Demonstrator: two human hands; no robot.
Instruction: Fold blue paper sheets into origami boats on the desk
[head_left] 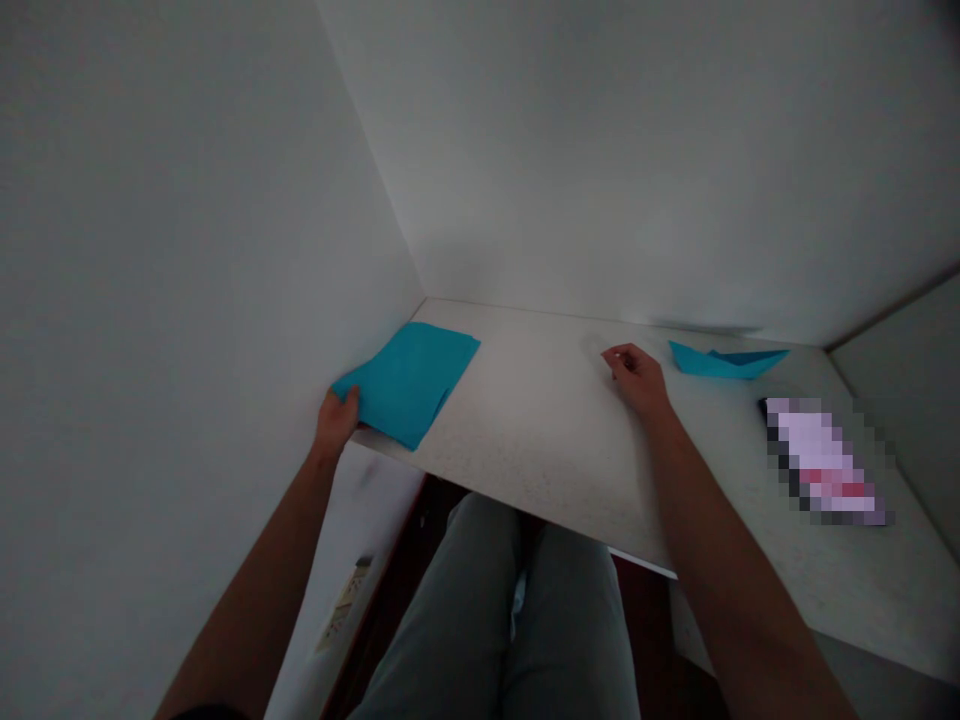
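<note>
At the left of the desk, a stack of blue paper sheets lies with its near left corner over the edge. My left hand grips that corner, thumb on top and fingers hidden underneath. My right hand is over the desk at right of centre with its fingers curled in; I see nothing held in it. Just to the right of this hand, apart from it, a folded blue paper boat rests near the back wall.
A flat, blurred-out object with a pinkish face and dark edge lies at the right. White walls bound the pale desk at the back and left. My legs are below its front edge. A power strip shows at lower left.
</note>
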